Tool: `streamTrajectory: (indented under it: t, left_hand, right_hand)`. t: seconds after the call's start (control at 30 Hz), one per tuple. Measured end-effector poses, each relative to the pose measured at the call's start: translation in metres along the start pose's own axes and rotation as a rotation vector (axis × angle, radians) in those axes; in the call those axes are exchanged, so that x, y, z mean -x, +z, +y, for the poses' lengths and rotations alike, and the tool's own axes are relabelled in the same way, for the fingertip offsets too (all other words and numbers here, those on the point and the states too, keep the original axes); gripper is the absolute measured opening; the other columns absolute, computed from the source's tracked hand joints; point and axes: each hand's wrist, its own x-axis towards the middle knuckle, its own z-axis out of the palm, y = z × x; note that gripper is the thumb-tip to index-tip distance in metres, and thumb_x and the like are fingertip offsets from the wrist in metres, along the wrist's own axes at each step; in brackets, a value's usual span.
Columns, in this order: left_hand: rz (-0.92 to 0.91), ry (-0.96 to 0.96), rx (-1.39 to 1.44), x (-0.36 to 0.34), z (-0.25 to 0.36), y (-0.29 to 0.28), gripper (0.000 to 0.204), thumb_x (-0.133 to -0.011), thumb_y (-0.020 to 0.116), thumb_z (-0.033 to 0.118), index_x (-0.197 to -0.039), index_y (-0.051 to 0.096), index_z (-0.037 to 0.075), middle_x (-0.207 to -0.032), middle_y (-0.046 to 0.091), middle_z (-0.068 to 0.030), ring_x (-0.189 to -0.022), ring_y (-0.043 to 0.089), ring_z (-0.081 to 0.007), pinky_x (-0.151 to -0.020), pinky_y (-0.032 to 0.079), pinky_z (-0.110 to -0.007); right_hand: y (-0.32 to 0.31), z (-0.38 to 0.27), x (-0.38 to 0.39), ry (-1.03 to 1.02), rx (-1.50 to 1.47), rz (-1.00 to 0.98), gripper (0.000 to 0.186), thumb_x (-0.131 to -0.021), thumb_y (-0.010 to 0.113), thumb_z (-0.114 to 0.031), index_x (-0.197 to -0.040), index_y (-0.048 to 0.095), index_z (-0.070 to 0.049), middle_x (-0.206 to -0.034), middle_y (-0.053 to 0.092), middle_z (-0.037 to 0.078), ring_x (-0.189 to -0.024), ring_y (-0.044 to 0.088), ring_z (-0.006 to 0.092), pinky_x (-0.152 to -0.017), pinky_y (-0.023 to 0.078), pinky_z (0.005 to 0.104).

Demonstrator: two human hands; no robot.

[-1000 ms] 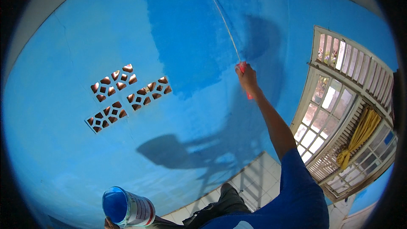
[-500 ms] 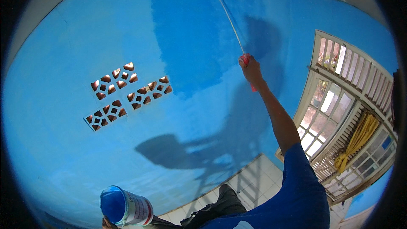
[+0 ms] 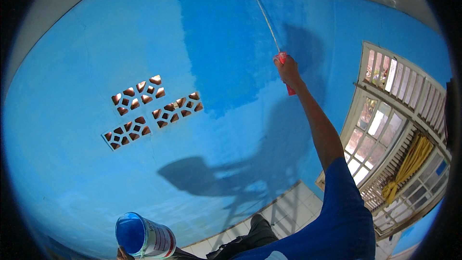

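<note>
My right hand [image 3: 289, 71] is raised and wrapped round the red handle of a paint roller [image 3: 263, 13]. The roller's thin bent metal rod runs up the wall to the top edge, where its head is almost wholly out of the picture. Behind it, a darker blue patch of paint [image 3: 216, 53] covers part of the lighter blue wall [image 3: 134, 33]. Low on the left, my left hand [image 3: 123, 254] grips the rim of a paint bucket [image 3: 156, 240]. The bucket is tilted, with blue paint coating its inside. Only a few fingers of that hand show.
Patterned vent blocks [image 3: 137, 95] pierce the wall at left. On the right stands a slatted window [image 3: 375, 125] with a knotted yellow curtain [image 3: 409, 166]. White floor tiles [image 3: 298, 207] lie well below. A ladder-like shadow [image 3: 260, 183] falls on the wall.
The roller has moved slightly up the wall, its head now nearly past the top edge. My view has shifted a little, so the vents and window sit farther right and lower.
</note>
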Motion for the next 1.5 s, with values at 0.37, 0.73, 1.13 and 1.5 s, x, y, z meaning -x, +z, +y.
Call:
streamTrajectory:
  t: [0.37, 0.73, 1.13, 1.5]
  left_hand:
    - [-0.020, -0.105, -0.027, -0.003, -0.006, 0.004, 0.027, -0.088, 0.045, 0.020, -0.101, 0.056, -0.001, -0.082, 0.059, -0.0162, -0.067, 0.052, -0.0252, -0.060, 0.043, -0.033]
    - [-0.007, -0.142, -0.035, 0.002, -0.013, -0.003, 0.028, -0.088, 0.044, 0.020, -0.104, 0.055, 0.000, -0.085, 0.058, -0.0164, -0.070, 0.052, -0.0243, -0.061, 0.043, -0.032]
    - [-0.006, -0.147, -0.029, 0.002, -0.022, 0.001, 0.029, -0.088, 0.044, 0.021, -0.107, 0.054, 0.001, -0.089, 0.058, -0.0166, -0.073, 0.052, -0.0233, -0.063, 0.044, -0.031]
    - [0.016, -0.090, -0.017, 0.000, -0.057, 0.005, 0.030, -0.089, 0.043, 0.021, -0.110, 0.053, 0.002, -0.093, 0.058, -0.0168, -0.076, 0.052, -0.0224, -0.065, 0.044, -0.030]
  right_hand:
    - [0.006, 0.009, 0.026, 0.063, -0.099, -0.026, 0.043, -0.083, 0.048, -0.042, -0.081, 0.050, 0.001, -0.073, 0.056, 0.021, -0.075, 0.056, 0.0382, -0.068, 0.045, 0.0443]
    - [0.021, 0.010, 0.046, -0.040, -0.053, 0.037, 0.029, -0.083, 0.047, -0.032, -0.079, 0.050, -0.003, -0.073, 0.057, 0.018, -0.063, 0.057, 0.0356, -0.058, 0.046, 0.0431]
    - [0.006, 0.030, 0.074, -0.219, 0.066, 0.005, 0.028, -0.084, 0.049, -0.032, -0.084, 0.053, -0.004, -0.072, 0.057, 0.015, -0.065, 0.058, 0.0311, -0.056, 0.047, 0.0395]
    - [-0.018, 0.030, 0.035, -0.108, 0.050, -0.064, 0.028, -0.085, 0.050, -0.031, -0.084, 0.053, -0.004, -0.075, 0.057, 0.013, -0.069, 0.059, 0.0280, -0.060, 0.046, 0.0391]
